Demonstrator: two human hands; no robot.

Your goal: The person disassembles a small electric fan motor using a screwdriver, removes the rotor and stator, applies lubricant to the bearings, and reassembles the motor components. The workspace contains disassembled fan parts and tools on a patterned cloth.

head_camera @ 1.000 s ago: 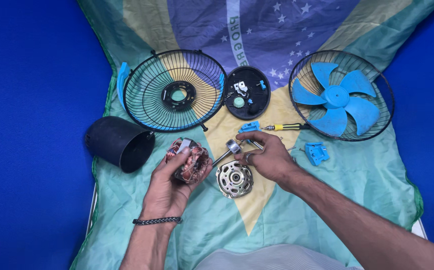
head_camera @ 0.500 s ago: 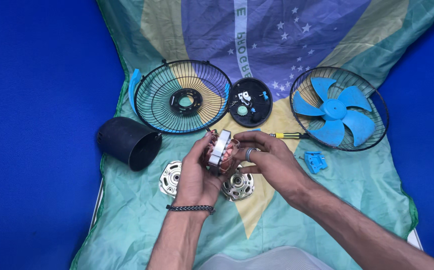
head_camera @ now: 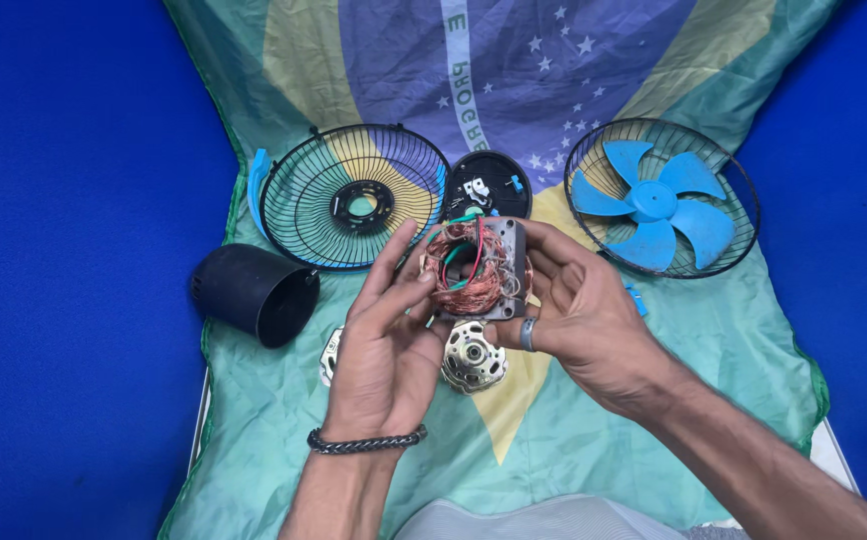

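From the head camera, we hold the copper-wound motor stator with its square grey metal frame [head_camera: 481, 268] above the middle of the flag-draped worktop [head_camera: 284, 70]. Our left hand [head_camera: 386, 340] and right hand [head_camera: 579, 315] both grip it. Its thin coloured wires could snag or tear. Below lies a silver motor end cap [head_camera: 474, 357]; a black cylindrical housing [head_camera: 252, 293] sits near the left edge, wire guards behind.

Bare cloth [head_camera: 654, 400] beside right forearm

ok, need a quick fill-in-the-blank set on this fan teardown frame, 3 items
1. Both hands, left and right, hold the motor stator, wound with ____ wire.
2. The blue fan blade lies inside a wire ____.
3. The black motor cover lies to the ____ of the left hand.

Missing: copper; guard; left
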